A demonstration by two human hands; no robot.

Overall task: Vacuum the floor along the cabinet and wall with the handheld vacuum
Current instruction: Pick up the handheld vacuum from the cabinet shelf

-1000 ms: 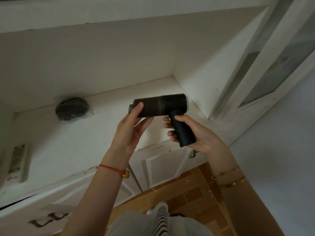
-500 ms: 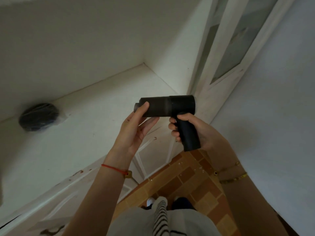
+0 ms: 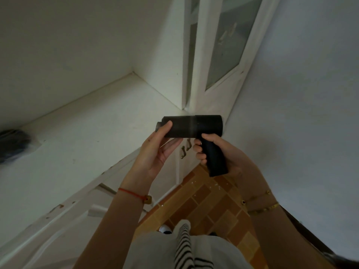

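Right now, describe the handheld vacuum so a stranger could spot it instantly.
Above the white cabinet countertop, both hands meet at chest height. The handheld vacuum is between them: right hand around its grip, left hand at its nozzle end. It is the only black pistol-shaped thing.

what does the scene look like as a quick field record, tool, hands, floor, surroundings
tool: black handheld vacuum, held in the air, barrel level
right hand: wrapped around the grip
left hand: thumb and fingers on the nozzle end
floor: brown tiles, small white specks near the cabinet
cabinet: white, left of the floor strip
wall: pale, on the right
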